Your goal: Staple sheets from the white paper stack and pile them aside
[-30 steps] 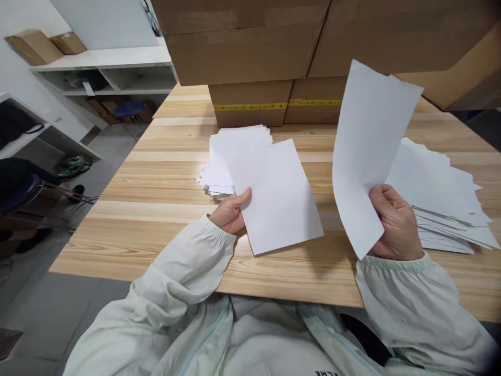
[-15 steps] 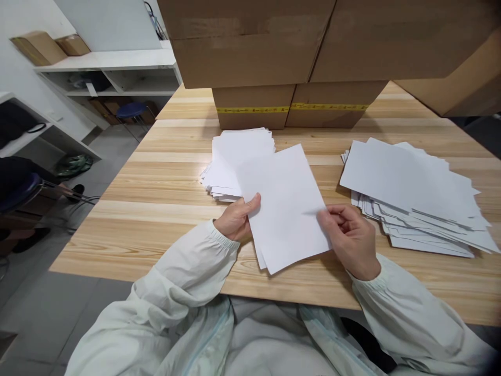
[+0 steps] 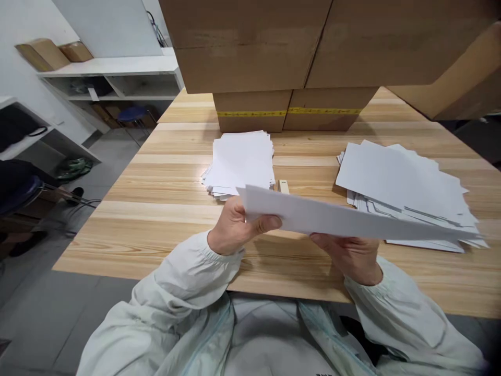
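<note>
I see both hands holding one white sheet (image 3: 344,219) up off the table (image 3: 156,209), close to the near edge. The sheet is tipped almost flat toward the camera, so I see it as a thin strip. Its long side runs left to right, a bit lower on the right.

My left hand (image 3: 235,227) is closed on the left end of the sheet. The thumb lies on top and the fingers are tucked under. My right hand (image 3: 350,256) is under the sheet, near the middle. I can see curled fingers below the paper, but the paper hides the tips, so I cannot tell how tight that grip is. The left hand sits right at the end of the sheet. The right end sticks out far past the right hand, over the right pile (image 3: 403,183).

The right pile is spread out and messy, by the right edge of the table. The left pile (image 3: 240,159) is neater. It lies past my left hand, toward the middle of the table. A small pale thing (image 3: 283,186) lies just beside the left pile on its right; I cannot tell what it is.

Brown boxes (image 3: 250,47) are stacked at the far edge. A yellow tape (image 3: 289,112) runs across the lower boxes. It has dark print on it, too small for me to read. The sheets look blank. White shelves (image 3: 109,73) stand off to the left.
</note>
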`<state>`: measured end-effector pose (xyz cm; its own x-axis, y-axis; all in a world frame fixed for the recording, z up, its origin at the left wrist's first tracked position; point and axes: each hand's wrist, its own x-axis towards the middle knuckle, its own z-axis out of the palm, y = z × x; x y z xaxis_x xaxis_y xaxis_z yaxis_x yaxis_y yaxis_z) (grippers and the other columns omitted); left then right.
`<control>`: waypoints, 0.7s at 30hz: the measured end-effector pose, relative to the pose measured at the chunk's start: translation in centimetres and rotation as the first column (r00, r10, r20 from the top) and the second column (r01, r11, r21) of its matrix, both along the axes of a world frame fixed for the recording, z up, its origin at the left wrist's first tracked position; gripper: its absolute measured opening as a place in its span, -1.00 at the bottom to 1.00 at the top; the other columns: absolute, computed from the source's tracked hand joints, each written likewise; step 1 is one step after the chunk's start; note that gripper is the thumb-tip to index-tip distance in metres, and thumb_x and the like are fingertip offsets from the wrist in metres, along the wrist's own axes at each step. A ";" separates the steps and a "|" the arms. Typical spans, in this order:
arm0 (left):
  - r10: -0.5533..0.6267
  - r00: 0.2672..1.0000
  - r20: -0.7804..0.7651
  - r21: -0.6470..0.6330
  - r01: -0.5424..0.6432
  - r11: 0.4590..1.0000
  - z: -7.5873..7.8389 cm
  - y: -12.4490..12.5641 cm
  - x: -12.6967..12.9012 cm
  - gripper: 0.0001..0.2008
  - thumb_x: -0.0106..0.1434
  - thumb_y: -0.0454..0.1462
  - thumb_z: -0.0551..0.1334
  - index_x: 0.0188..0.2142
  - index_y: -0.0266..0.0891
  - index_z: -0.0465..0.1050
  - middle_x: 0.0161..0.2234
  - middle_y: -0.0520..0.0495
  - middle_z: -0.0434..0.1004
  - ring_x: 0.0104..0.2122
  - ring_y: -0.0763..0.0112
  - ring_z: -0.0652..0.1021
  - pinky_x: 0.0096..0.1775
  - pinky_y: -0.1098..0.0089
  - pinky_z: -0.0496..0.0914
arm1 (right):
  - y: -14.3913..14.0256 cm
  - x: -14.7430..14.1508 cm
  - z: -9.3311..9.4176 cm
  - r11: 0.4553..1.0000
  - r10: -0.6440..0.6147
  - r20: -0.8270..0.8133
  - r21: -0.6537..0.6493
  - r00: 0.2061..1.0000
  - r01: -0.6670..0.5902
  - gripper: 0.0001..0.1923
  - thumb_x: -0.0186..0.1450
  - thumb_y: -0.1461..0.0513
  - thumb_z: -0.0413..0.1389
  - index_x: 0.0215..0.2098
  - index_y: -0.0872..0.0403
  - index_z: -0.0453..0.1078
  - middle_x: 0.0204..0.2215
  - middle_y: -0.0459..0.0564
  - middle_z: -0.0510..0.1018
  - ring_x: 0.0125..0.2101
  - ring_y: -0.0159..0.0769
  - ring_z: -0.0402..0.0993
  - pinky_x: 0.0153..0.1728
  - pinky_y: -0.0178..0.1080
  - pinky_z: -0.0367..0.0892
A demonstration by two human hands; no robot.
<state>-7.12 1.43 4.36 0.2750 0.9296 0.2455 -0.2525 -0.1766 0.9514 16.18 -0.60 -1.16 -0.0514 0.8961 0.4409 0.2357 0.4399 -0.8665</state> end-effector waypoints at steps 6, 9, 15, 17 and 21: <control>0.097 0.995 -0.005 -0.016 -0.097 0.995 -0.5 0.8 -0.1 -0.62 -0.04 -0.01 0.52 -0.44 -0.26 0.56 -0.45 -0.03 0.58 -0.42 0.41 0.53 -0.37 0.42 0.41 | 0.3 -0.7 -0.6 0.997 -0.018 0.019 0.072 1.000 0.017 -0.89 0.16 0.25 0.35 -0.31 -0.02 0.59 -0.41 -0.11 0.68 -0.49 -0.26 0.55 -0.52 -0.27 0.49; 0.063 0.998 -0.022 -0.056 -0.064 0.996 -0.5 0.5 0.3 -0.64 -0.01 -0.03 0.51 -0.43 -0.26 0.55 -0.47 -0.03 0.55 -0.42 0.42 0.51 -0.39 0.44 0.38 | 0.3 -0.8 -0.5 0.997 0.042 0.042 0.059 0.998 -0.044 -0.87 0.20 0.27 0.31 -0.26 -0.03 0.58 -0.41 -0.11 0.66 -0.48 -0.29 0.53 -0.50 -0.28 0.48; 0.096 0.995 -0.037 -0.064 -0.099 0.993 -0.4 -0.1 1.1 -0.63 -0.01 -0.02 0.50 -0.43 -0.27 0.57 -0.42 -0.05 0.59 -0.40 0.38 0.53 -0.34 0.40 0.43 | -0.2 -1.0 -0.8 0.998 -0.008 0.020 0.068 1.000 0.007 -0.86 0.20 0.23 0.31 -0.24 -0.03 0.56 -0.43 -0.09 0.64 -0.48 -0.29 0.51 -0.48 -0.25 0.49; 0.105 0.993 -0.049 -0.085 -0.108 0.990 -0.6 -0.1 1.3 -0.62 -0.01 -0.01 0.50 -0.40 -0.28 0.58 -0.38 -0.06 0.62 -0.36 0.35 0.56 -0.29 0.37 0.47 | -0.3 -1.1 -0.7 0.995 -0.066 0.001 0.078 0.998 0.066 -0.87 0.18 0.20 0.32 -0.27 -0.02 0.56 -0.42 -0.05 0.65 -0.46 -0.26 0.54 -0.45 -0.22 0.51; 0.100 0.995 -0.017 -0.187 -0.101 0.977 -1.5 -0.1 1.6 -0.61 0.07 -0.06 0.47 -0.23 -0.28 0.55 -0.28 -0.09 0.65 -0.32 0.35 0.59 -0.27 0.40 0.49 | -0.3 -1.0 0.2 0.969 -0.245 0.000 0.020 0.970 0.245 -0.79 0.17 0.09 0.33 -0.46 0.04 0.51 -0.59 -0.04 0.57 -0.59 -0.28 0.45 -0.61 -0.26 0.41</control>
<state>-5.50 1.30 2.90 0.1788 0.9819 0.0630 -0.2357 -0.0194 0.9716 15.16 -0.89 -0.98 0.1676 0.8728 0.4585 0.3401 0.3853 -0.8578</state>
